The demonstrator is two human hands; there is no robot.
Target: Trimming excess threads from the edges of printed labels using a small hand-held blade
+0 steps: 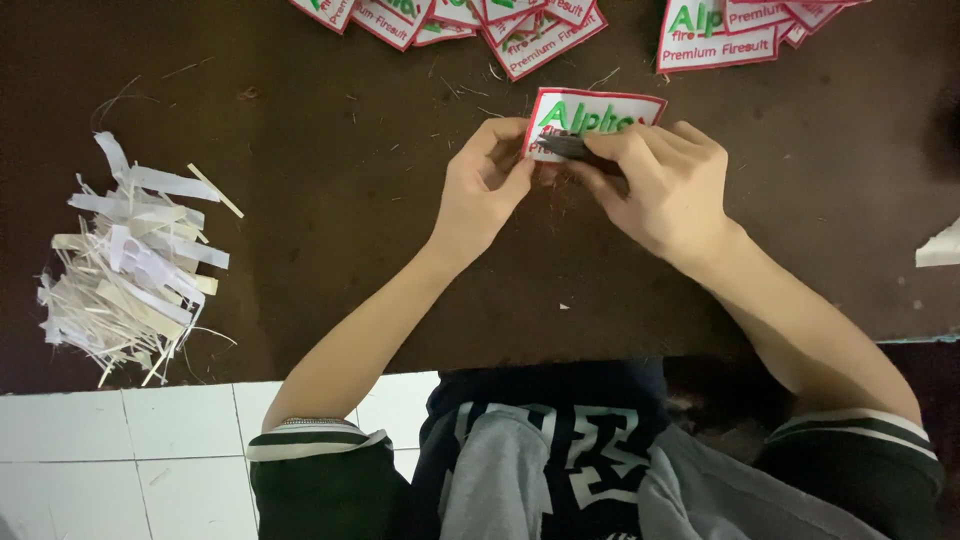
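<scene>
White rectangular embroidered patch [590, 115] with a red border and green lettering sat above the dark brown table [330, 190], pinched at its near-left corner by our left hand [485, 185]. Our right hand [665, 185] was closed around a small dark tool [565, 146] pressed against the patch.

Both hands close together, L hand [487, 183] fingers pinched, R hand [662, 183] fingers curled, forearms angled inward
</scene>
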